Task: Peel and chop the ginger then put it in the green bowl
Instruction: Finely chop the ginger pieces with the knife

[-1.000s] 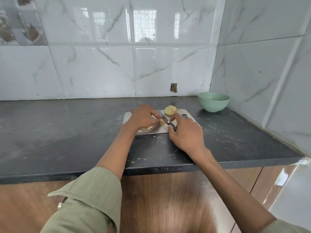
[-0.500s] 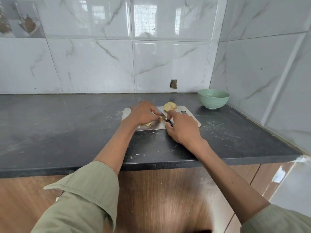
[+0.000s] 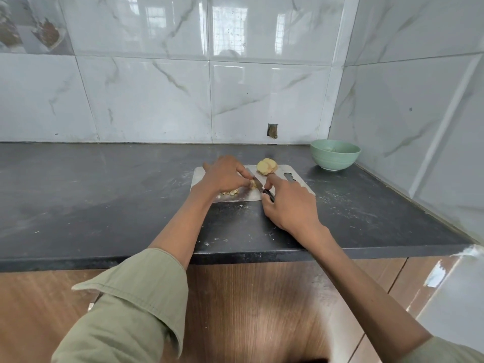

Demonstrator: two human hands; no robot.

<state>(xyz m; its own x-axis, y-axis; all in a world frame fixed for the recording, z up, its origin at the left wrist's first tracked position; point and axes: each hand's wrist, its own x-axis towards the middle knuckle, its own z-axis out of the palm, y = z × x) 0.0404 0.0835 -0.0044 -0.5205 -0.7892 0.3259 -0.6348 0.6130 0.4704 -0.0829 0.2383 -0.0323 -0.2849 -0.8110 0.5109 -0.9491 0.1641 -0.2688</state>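
A steel cutting board [image 3: 301, 186] lies on the dark counter. My left hand [image 3: 225, 175] pinches a small piece of peeled ginger [image 3: 253, 183] against the board. My right hand [image 3: 286, 205] grips a black-handled knife [image 3: 258, 185], index finger stretched along its back, the blade set beside the ginger piece. Chopped ginger bits [image 3: 231, 192] lie under my left wrist. A stack of peeled ginger slices [image 3: 266, 166] rests at the board's far edge. The green bowl [image 3: 335, 154] stands at the back right, near the wall corner.
The black counter [image 3: 91, 195] stretches left of the board and carries pale scuffs and crumbs. Tiled walls close the back and the right side. The counter's front edge [image 3: 235, 256] runs above wooden cabinet doors.
The view has shifted slightly. My right hand with the knife has moved a little nearer and to the right along the ginger piece. My left hand keeps its hold.
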